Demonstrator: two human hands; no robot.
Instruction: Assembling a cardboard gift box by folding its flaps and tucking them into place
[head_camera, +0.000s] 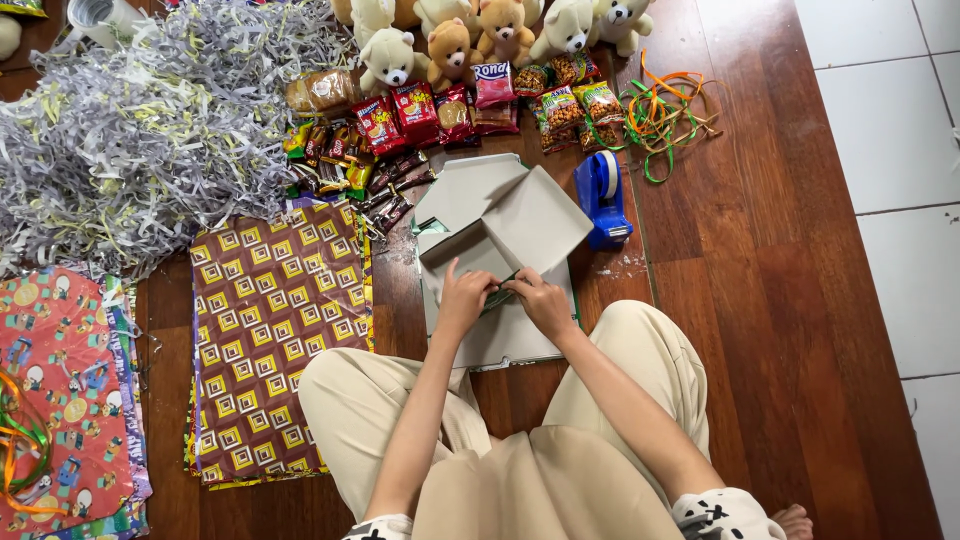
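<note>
Centrally, the grey cardboard box (497, 225) lay on the wooden floor (760, 300) directly ahead of the seated person's knees, its flaps folded open and tilted away from the body. Both hands met at the near edge of the box, just above a flat grey sheet (505, 340) that lay under it. The left hand (466, 297) and the right hand (538, 300) sat almost touching, fingers curled inward; each grip was closed, pinching what looked like a thin green ribbon (500, 292) that ran slantwise between them. How much ribbon each hand held could not be told, since the fingers hid it.

The box stood on the far side of both hands, so any reach toward it ran straight forward from the body. Its long axis ran roughly from near-left to far-right, skewed against the floorboards. Neither hand was clearly nearer; the right lay just closer to the large raised flap, the left to the lower folded flap.

A blue tape dispenser (603, 197) stood just right of the box, nearer the right hand. Patterned wrapping paper (270, 320) lay to the left, with shredded paper (140, 130) beyond it. Snack packets (440, 115), small teddy bears (480, 35) and loose coloured ribbons (660, 115) lined the far side.
</note>
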